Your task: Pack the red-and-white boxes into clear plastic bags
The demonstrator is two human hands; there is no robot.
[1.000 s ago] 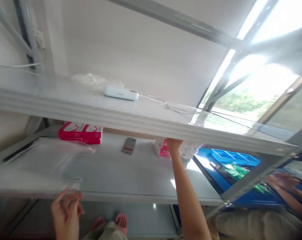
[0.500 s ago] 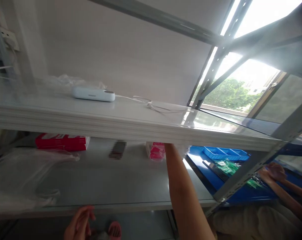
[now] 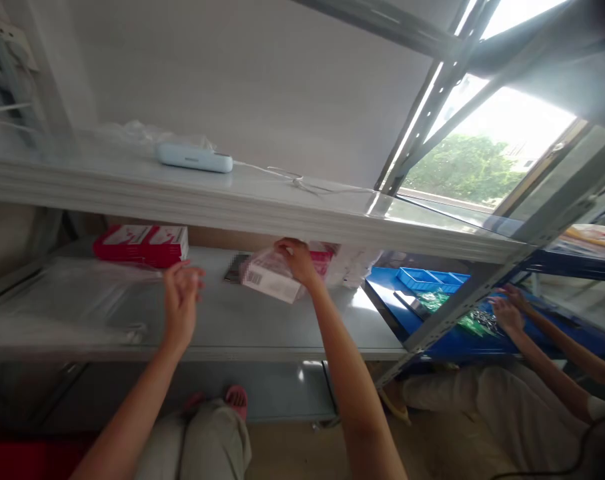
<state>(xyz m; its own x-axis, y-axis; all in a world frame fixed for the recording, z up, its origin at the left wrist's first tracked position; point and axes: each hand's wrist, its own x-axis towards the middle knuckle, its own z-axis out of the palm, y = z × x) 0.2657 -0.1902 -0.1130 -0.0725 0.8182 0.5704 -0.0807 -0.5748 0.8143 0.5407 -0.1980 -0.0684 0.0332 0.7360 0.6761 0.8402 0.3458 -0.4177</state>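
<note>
My right hand (image 3: 296,259) reaches onto the lower shelf, its fingers closed on a white carton (image 3: 271,283) with a barcode-like print and what looks like clear film over it. The carton is tilted above the shelf surface. Red packaging (image 3: 322,261) shows just behind that hand; whether it belongs to the same carton I cannot tell. My left hand (image 3: 181,300) hovers over the shelf with loosely bent, parted fingers and nothing in them. Close beyond it lie red boxes (image 3: 141,245) with white tops. A dark, pixelated flat object (image 3: 236,268) is partly behind the carton.
The upper shelf (image 3: 282,213) overhangs the work space and carries a pale blue device (image 3: 195,159) with a white cable. Clear plastic bags (image 3: 77,300) cover the lower shelf's left. Past the metal post (image 3: 462,307), another person's hands (image 3: 509,310) work near blue trays (image 3: 432,280).
My right hand has come leftward from beneath the upper shelf with the white carton. My left hand has risen from below the shelf edge towards the red boxes. The view has shifted.
</note>
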